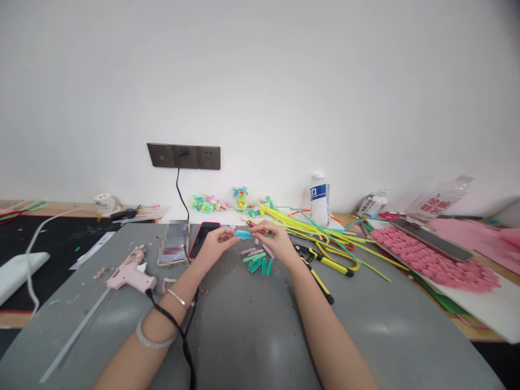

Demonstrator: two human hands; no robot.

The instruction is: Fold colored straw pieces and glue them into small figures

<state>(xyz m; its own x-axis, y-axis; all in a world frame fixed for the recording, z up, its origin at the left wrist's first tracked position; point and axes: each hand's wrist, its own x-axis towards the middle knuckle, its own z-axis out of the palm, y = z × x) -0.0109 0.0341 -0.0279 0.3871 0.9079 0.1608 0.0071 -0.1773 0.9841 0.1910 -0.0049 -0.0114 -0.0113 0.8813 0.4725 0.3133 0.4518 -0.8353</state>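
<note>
Left grip and right grip, nearly closed, pinch the blue piece, probably light, bendable and best held by its ends, beyond the green pieces.

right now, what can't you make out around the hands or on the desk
In the head view:
Blue piece: partly covered by the fingers.
Left phone's screen: blurred into blocks.
White slab: cut off by left edge.
Glue-gun cord: cut off by bottom edge.
</note>
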